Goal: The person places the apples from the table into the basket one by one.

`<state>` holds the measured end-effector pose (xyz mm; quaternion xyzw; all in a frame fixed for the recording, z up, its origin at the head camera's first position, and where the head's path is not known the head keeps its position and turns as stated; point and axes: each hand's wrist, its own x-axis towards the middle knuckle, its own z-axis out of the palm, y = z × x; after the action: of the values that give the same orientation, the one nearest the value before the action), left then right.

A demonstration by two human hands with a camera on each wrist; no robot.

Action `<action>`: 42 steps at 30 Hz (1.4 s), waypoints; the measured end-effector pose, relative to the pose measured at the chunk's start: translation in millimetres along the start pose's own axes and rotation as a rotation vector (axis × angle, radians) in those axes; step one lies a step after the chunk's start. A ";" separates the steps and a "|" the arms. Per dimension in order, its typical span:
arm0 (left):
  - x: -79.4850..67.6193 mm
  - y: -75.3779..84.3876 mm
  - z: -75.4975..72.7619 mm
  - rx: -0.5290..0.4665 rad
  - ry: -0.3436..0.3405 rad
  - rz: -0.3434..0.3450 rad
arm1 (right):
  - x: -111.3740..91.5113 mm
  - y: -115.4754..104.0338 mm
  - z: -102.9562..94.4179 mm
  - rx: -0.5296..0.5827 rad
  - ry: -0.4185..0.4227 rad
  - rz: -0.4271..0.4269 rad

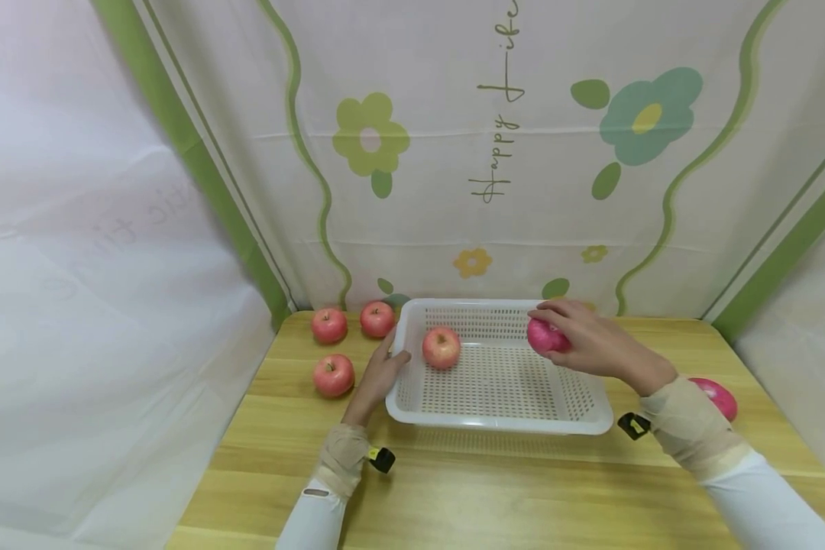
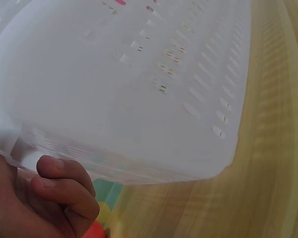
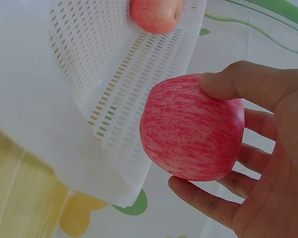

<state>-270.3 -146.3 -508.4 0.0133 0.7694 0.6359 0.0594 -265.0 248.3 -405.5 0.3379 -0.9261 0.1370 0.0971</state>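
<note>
A white perforated plastic basket sits on the wooden table, with a pale red apple inside it near the left end. My left hand grips the basket's left rim; in the left wrist view its fingers curl under that edge beside the basket wall. Over the basket's right end, my right hand holds a deep pink apple. The right wrist view shows this apple streaked red, between the thumb and the spread fingers of the right hand.
Three red apples rest on the table left of the basket. A deep pink fruit lies at the right, partly hidden by my right forearm. Behind the table hangs a white curtain with printed flowers.
</note>
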 end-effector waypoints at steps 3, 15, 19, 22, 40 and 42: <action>-0.3 0.7 0.1 0.002 0.004 0.001 | 2.0 -1.6 1.1 0.012 -0.013 -0.007; -3.5 3.3 0.6 0.008 0.007 0.004 | 10.6 -7.4 8.0 0.001 -0.011 -0.047; -3.3 3.7 1.4 0.012 0.012 0.000 | 14.3 -9.4 9.4 -0.003 -0.008 -0.060; -2.8 4.0 1.6 0.020 0.017 -0.001 | 16.9 -11.0 10.0 0.007 -0.020 -0.061; -1.7 1.2 1.5 0.012 0.019 -0.005 | 28.7 -15.6 25.6 0.035 -0.084 -0.116; -1.8 1.2 1.5 0.015 0.020 -0.002 | 29.7 -16.7 27.0 0.025 -0.087 -0.124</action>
<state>-268.5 -144.7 -507.4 0.0065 0.7746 0.6302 0.0524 -278.8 209.6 -419.7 0.4012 -0.9050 0.1275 0.0610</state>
